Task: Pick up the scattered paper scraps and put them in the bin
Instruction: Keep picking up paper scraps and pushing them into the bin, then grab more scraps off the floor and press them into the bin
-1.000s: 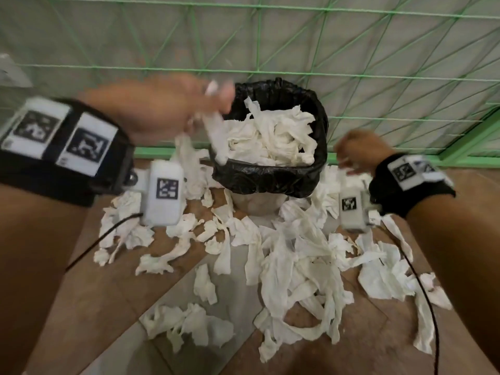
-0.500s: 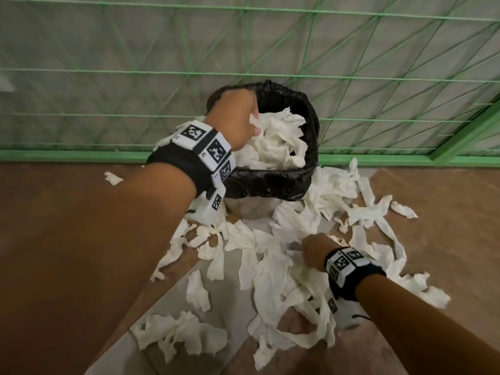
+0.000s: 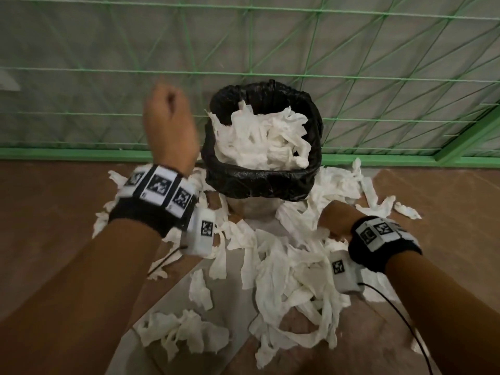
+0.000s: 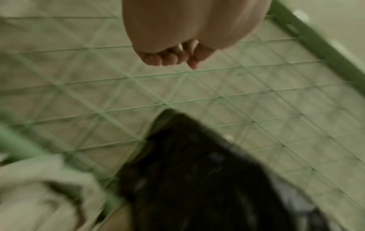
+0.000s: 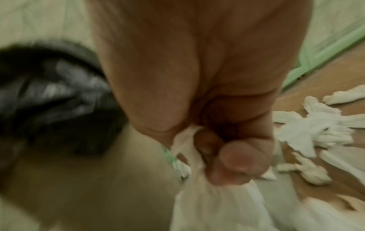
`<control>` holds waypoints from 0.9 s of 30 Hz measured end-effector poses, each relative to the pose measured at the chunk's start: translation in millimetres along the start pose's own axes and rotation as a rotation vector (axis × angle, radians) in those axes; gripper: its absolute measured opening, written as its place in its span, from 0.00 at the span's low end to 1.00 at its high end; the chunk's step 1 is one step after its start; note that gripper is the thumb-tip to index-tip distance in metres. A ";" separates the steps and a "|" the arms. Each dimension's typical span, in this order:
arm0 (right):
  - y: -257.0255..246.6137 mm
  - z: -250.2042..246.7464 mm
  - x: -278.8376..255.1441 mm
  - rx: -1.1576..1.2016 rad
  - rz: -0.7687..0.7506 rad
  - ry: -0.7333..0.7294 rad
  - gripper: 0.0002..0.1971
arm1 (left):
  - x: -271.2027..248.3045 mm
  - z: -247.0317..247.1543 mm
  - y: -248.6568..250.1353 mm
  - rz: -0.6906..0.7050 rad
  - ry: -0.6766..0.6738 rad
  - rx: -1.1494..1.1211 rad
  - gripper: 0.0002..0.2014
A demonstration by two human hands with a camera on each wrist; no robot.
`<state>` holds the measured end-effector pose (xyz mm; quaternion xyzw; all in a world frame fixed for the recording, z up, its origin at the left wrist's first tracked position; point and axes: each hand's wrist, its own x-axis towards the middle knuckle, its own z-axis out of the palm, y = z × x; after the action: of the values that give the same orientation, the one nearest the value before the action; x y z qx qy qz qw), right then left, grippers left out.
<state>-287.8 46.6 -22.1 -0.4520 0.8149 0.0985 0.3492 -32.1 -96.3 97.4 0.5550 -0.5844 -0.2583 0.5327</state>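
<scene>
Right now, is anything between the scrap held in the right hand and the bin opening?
Nothing visible blocks it. The right hand pinches a paper scrap low beside the bin, whose open top is already heaped with paper. The left hand is off to the bin's left.

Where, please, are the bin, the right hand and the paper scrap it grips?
bin point(image 3: 259, 182), head view, front rim of black liner.
right hand point(image 5: 227, 125), right wrist view, palm.
paper scrap point(image 5: 213, 203), right wrist view, below the curled fingers.

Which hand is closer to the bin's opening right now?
Left. The left hand is raised beside the bin, level with its rim and just to its left. The right hand is low in front, gripping paper scraps on the floor.
</scene>
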 end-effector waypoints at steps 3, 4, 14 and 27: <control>-0.5 -26.1 -2.3 0.138 -0.011 0.109 0.18 | -38.8 -24.1 -51.0 -0.168 0.045 0.098 0.11; 0.1 -36.5 -1.4 0.170 -0.016 0.154 0.21 | -57.1 -30.0 -72.7 -0.168 -0.021 0.214 0.10; -37.9 -153.9 -49.8 0.389 -0.250 0.578 0.04 | -183.1 -30.4 -171.0 0.139 -1.147 1.057 0.29; -146.7 -193.1 -103.3 0.297 -0.636 0.657 0.19 | -168.3 -29.0 -176.1 0.005 -0.785 0.735 0.08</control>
<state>-226.4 -60.3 211.0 -0.6314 0.7086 -0.2788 0.1468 29.2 23.5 -107.8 0.5651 -0.7928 -0.2236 0.0452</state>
